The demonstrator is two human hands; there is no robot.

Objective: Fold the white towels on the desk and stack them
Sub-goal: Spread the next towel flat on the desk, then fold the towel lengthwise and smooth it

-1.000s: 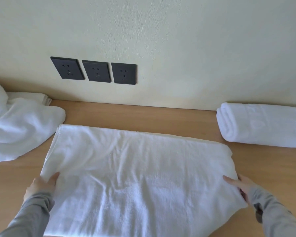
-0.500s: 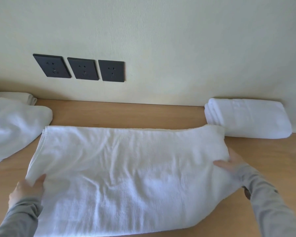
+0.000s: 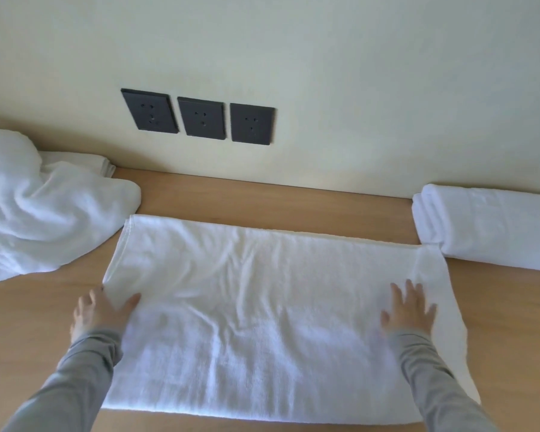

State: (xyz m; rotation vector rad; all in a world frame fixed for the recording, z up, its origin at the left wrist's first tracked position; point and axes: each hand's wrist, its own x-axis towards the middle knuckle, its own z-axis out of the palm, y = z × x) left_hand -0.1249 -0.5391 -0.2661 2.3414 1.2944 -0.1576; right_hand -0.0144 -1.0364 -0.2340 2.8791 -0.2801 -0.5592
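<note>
A white towel [image 3: 262, 322] lies spread flat across the wooden desk [image 3: 293, 201] in front of me, its long side running left to right. My left hand [image 3: 102, 310] rests at the towel's left edge, with the thumb on the cloth and the fingers straight along the edge. On the towel's right part my right hand [image 3: 407, 310] lies flat with the fingers spread. A folded white towel [image 3: 487, 226] sits at the back right against the wall. A crumpled white towel [image 3: 44, 213] is heaped at the left.
Behind the crumpled heap another folded towel [image 3: 85, 160] lies against the wall. Three dark wall sockets [image 3: 200, 118] sit above the desk's back edge. The spread towel's far right corner nearly touches the folded towel.
The towel went from held at both side edges to lying flat on the desk. My right hand let go of the right edge and now lies flat on top. The view shifted left.
</note>
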